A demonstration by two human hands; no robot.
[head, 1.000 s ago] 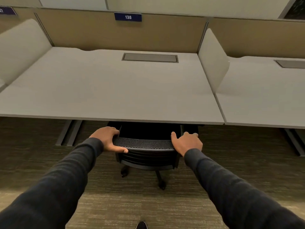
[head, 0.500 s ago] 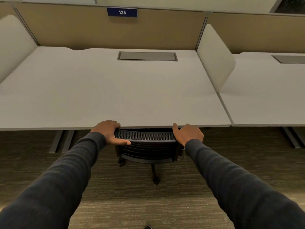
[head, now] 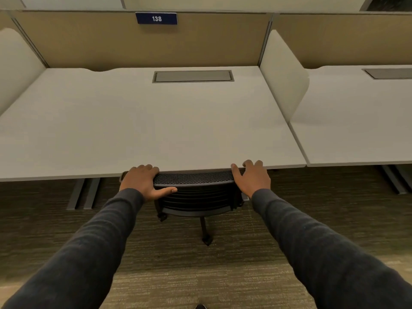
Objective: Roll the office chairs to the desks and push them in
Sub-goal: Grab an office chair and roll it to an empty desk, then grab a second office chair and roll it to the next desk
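The person stands at the desk (head: 145, 130) with both arms in dark sleeves (head: 93, 246) stretched straight out toward twelve o'clock. The office chair (head: 196, 195) sits dead ahead of them. Its black mesh back is right against the desk's near edge, and the seat is out of sight beneath the top. The left hand (head: 142, 181), at about eleven o'clock, grips the left end of the backrest's top rail, fingers curled over the far side and the thumb laid flat along the near face. The right hand (head: 252, 178), at about one o'clock, holds the rail's right corner, thumb pointing forward along the mesh and fingers bent over the corner with the knuckles raised; their tips are hidden behind the rail. Below the backrest one leg of the base runs back toward six o'clock and ends in a caster (head: 207, 240) on the striped carpet (head: 178, 270). On the desk top, far out at twelve, lies a grey cable hatch (head: 192, 76), and above it a blue plate (head: 156, 18) on the tan partition reads 138. A pale divider (head: 283, 76) stands at two o'clock, with a neighbouring desk (head: 356, 121) just beyond it.
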